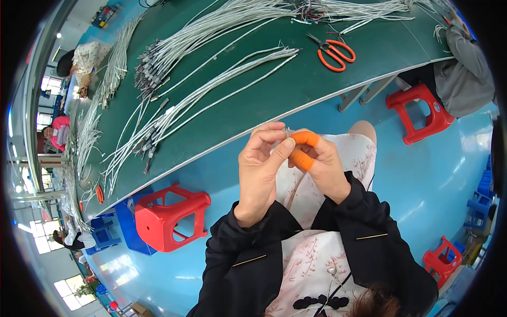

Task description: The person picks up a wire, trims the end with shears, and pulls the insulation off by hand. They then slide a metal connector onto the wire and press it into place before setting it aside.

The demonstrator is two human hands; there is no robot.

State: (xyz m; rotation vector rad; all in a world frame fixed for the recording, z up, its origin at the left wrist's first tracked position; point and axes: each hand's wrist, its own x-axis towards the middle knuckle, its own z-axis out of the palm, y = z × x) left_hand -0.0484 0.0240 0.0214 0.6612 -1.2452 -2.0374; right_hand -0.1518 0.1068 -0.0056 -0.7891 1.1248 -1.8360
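My left hand [264, 164] and my right hand [317, 161] meet above my lap, just off the near edge of the green table [253, 103]. Thumb and fingers of both are pinched together at the fingertips. A tiny pale piece shows between them, too small to make out. Orange covers wrap the thumb and index finger of my right hand. Beyond my hands, a small bundle of white cables [206, 92] with grey connectors lies on the table. Scissors with orange handles [335, 53] lie to the right of it, blades partly apart.
A larger pile of white cables [211, 29] covers the table's far side. More cables [113, 63] lie at left. Red stools stand at left [171, 216] and right [422, 113]. A person in a grey sleeve [465, 68] sits at the right end; others sit across the table.
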